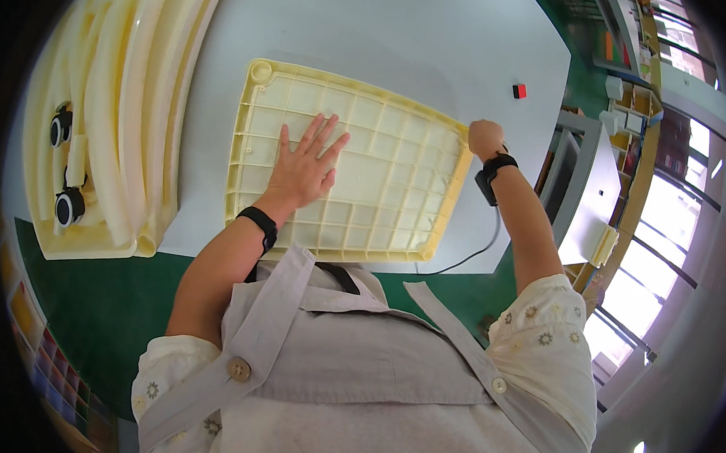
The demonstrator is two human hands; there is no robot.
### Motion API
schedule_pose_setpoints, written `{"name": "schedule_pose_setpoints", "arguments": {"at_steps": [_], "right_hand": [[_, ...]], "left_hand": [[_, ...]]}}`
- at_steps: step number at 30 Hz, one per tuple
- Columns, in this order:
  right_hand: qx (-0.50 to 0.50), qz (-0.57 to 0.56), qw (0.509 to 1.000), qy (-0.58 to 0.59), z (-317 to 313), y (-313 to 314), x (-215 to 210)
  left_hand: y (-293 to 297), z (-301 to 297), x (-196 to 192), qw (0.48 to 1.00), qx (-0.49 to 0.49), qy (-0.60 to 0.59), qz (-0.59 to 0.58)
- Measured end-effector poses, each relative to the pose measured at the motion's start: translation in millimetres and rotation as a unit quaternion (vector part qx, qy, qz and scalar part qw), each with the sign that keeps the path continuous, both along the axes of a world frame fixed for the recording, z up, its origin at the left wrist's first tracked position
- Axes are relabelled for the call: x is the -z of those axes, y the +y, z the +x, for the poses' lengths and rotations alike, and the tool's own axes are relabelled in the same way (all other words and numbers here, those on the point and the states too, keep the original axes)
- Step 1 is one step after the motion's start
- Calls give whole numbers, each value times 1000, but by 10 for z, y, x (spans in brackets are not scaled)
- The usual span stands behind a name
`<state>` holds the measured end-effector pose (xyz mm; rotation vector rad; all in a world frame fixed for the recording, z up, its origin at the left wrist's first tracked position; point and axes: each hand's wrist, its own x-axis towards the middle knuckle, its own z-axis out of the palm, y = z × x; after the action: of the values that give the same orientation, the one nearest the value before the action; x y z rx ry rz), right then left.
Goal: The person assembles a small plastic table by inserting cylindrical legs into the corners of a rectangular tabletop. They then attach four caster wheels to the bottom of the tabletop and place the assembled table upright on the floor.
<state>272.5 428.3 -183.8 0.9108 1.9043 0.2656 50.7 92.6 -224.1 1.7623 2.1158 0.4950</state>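
Observation:
A pale yellow plastic panel (450, 210), shaped like a shallow tray with a grid of ribs and a round socket at its far left corner, lies on the grey table right in front of me. My left hand (302, 171) rests flat on its ribbed face, left of the middle, with fingers spread. At the panel's far right corner, my right hand (486, 138) is closed in a fist against the rim. Its curled fingers hide whatever may be inside them.
To the left, a matching cream tray (137, 251) holds long curved plastic pieces (113, 156) and black-and-white casters (70, 205). A small red-and-black block (520, 92) sits farther right on the table (354, 32). A dark cable (476, 254) runs along the table's near right side.

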Motion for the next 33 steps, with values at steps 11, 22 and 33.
{"name": "schedule_pose_setpoints", "arguments": {"at_steps": [11, 22, 33], "right_hand": [[-71, 37, 997, 17, 20, -88, 89], [207, -86, 974, 0, -33, 276, -39], [162, -212, 761, 592, -716, -1046, -1031]], "left_hand": [[-8, -18, -27, 1000, 1, -12, 4], [-25, 11, -38, 1000, 0, -17, 9], [63, 19, -283, 982, -36, -180, 33]]}}
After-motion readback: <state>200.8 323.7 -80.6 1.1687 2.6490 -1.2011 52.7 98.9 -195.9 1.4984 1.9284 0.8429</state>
